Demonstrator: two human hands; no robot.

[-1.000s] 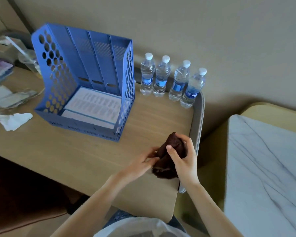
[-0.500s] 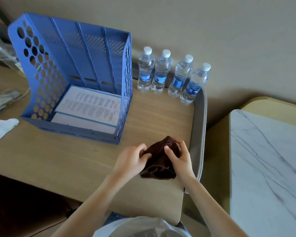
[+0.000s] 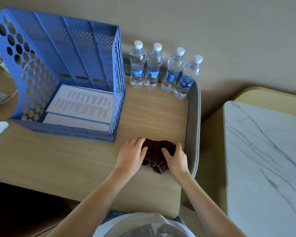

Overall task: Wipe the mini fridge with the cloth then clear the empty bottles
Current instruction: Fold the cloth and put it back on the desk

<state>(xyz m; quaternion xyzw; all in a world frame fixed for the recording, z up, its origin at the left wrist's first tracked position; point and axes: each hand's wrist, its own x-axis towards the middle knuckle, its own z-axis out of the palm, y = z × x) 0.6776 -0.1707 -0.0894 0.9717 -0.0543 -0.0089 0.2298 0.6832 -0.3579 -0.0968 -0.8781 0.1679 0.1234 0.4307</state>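
I am seeing mostly matt finishes here.
The cloth [image 3: 158, 152] is showing as dark, soft, napped fabric; the counter [image 3: 58, 159] is reading as smooth matt wood grain with a grey matt edge band [image 3: 193, 125]; the file rack [image 3: 67, 57] is looking like matt blue perforated plastic, the bottles [image 3: 154, 65] clear glossy plastic, and the side table [image 3: 263, 159] is showing smooth veined marble.

A single wide-angle camera worn on the person's head looks forward and steeply down from close above the wooden desk [image 3: 75, 159], facing the beige wall [image 3: 212, 23], with the left hand [image 3: 131, 154], right hand [image 3: 177, 157] and cloth [image 3: 156, 149] just below mid-view and a marble tabletop [image 3: 263, 159] cut off at right.
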